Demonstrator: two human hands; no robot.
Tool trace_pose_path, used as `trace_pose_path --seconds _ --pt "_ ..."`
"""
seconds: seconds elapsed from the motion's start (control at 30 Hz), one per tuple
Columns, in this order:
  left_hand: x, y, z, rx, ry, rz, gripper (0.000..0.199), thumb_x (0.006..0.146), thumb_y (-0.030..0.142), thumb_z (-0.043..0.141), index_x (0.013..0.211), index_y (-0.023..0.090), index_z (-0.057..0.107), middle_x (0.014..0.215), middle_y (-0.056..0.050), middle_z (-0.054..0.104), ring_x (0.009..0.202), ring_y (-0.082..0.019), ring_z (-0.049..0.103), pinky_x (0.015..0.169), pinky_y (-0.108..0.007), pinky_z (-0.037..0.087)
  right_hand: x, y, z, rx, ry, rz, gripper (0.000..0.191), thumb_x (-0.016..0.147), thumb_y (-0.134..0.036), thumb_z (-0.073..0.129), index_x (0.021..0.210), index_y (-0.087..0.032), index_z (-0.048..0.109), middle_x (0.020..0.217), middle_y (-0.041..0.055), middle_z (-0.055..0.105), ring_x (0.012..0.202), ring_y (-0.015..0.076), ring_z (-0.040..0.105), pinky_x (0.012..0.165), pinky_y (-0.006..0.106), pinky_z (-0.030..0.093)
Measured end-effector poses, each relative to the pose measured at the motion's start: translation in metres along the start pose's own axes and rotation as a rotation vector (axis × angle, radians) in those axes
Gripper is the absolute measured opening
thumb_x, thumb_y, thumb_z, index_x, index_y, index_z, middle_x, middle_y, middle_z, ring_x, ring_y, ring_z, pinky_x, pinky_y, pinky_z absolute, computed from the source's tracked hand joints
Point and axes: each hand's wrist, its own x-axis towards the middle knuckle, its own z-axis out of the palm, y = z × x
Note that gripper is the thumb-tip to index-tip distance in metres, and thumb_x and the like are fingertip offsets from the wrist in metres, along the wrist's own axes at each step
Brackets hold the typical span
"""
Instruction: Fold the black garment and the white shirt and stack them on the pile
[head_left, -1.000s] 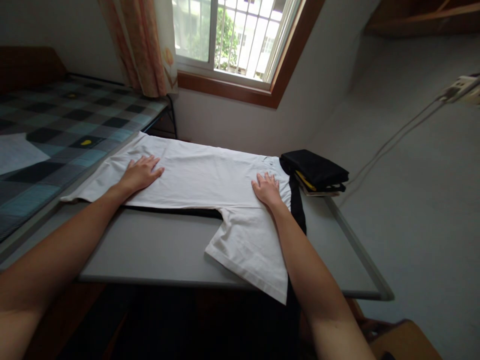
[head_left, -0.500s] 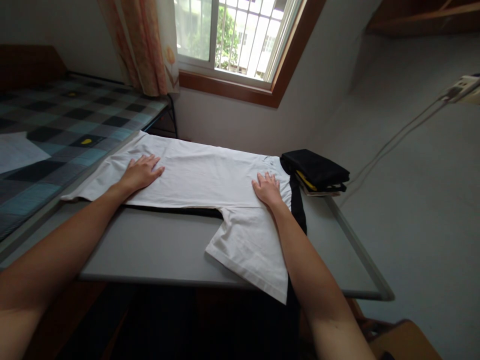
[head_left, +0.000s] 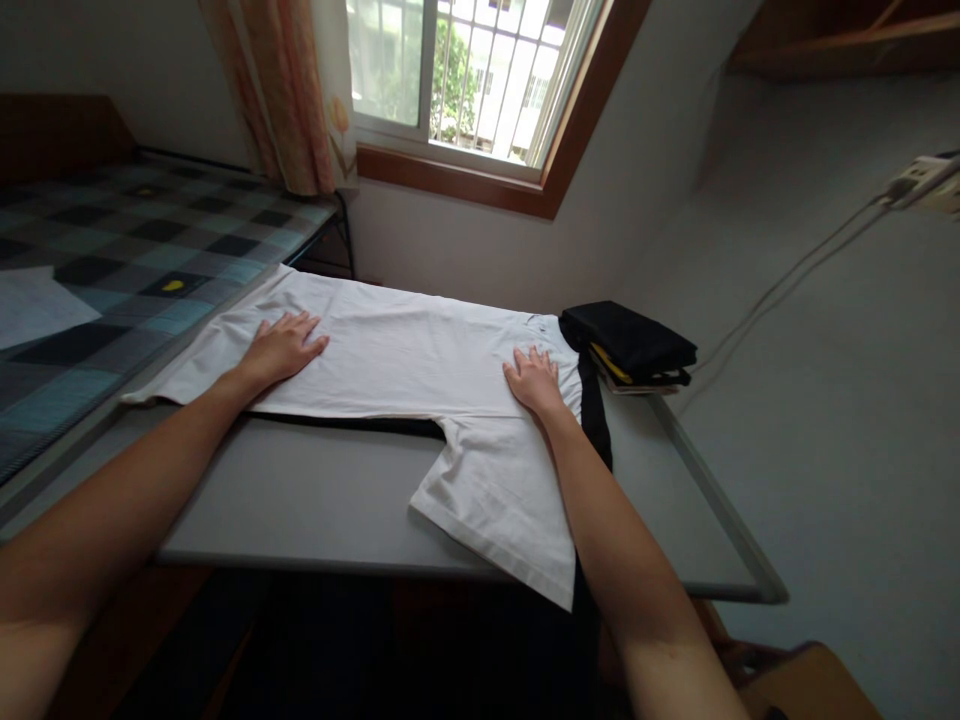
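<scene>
A white T-shirt (head_left: 412,350) lies spread flat on the grey table (head_left: 315,500), its sleeve hanging past the front edge. Black fabric (head_left: 596,420) shows beneath it, at the right end and along its near side. My left hand (head_left: 283,346) rests flat on the left part of the shirt, fingers spread. On the right part, near the collar, my right hand (head_left: 534,378) also lies palm down with its fingers apart. Neither hand grips the cloth.
Folded dark clothes (head_left: 630,340) are stacked at the table's far right corner. A bed with a checkered cover (head_left: 150,250) adjoins the left side, with white paper (head_left: 41,308) on it. Behind are a curtain (head_left: 281,100) and a window. A wooden chair (head_left: 814,685) stands lower right.
</scene>
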Motion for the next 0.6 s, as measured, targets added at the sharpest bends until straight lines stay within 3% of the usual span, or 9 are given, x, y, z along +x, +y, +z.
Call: trace_pose_path --seconds 0.6 --pt "-0.0008 0.0009 -0.0004 -0.007 -0.006 -0.01 0.067 0.099 0.047 0.029 0.155 0.013 0.043 0.164 -0.012 0.036 0.153 -0.033 0.031 0.121 -0.054 0.027 0.0012 0.0001 0.0006 -0.014 -0.004 0.005 0.06 0.106 -0.045 0.032 0.16 -0.018 0.038 0.169 0.0169 0.026 0.156 0.0366 0.019 0.124 0.053 0.018"
